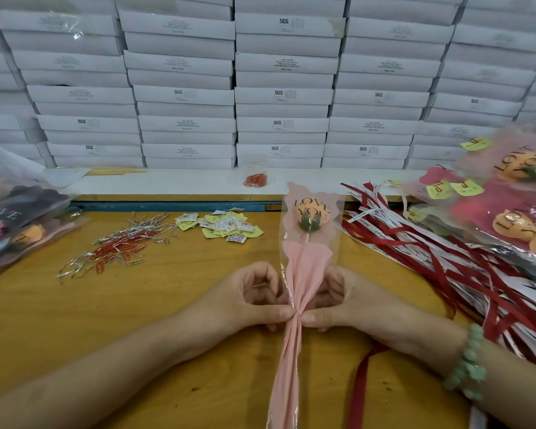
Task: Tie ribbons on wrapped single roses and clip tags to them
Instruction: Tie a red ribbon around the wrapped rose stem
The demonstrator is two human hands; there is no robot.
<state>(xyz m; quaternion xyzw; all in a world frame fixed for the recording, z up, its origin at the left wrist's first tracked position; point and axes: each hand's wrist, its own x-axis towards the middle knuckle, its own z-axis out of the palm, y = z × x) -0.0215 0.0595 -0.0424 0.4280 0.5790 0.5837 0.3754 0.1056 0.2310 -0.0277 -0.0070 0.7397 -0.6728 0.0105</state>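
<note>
Head view: the left grip (248, 298) and the right grip (347, 301) meet at the gathered neck of a wrapped rose (304, 264). Each pinches the pink paper and clear film between thumb and curled fingers, and the thumb tips almost touch across the wrap. The rose lies lengthwise on the middle of the bench (44, 320), between the two forearms. Its orange head (310, 216) points away under the printed words LOVE YOU, and its tail runs off the near edge.

A bead bracelet (468, 363) sits on the right wrist. A single red ribbon (362, 376) comes out from under the right hand and trails toward the near edge; I cannot tell whether any finger holds it.

To the right, a heap of red and white ribbons (446, 258) fans across the bench. Beyond it lie finished roses (508, 212) carrying yellow tags.

To the left of the rose head lies a small pile of loose tags (226, 226), yellow and white. Farther left is a scatter of silver and red paper clips (118, 249). At the far left edge lies another bundle of wrapped flowers (13, 224).

Behind the bench, on a white ledge, sits a clear bag of red clips (256, 178). Above it rise stacked white boxes (279, 97), several marked SGS.
</note>
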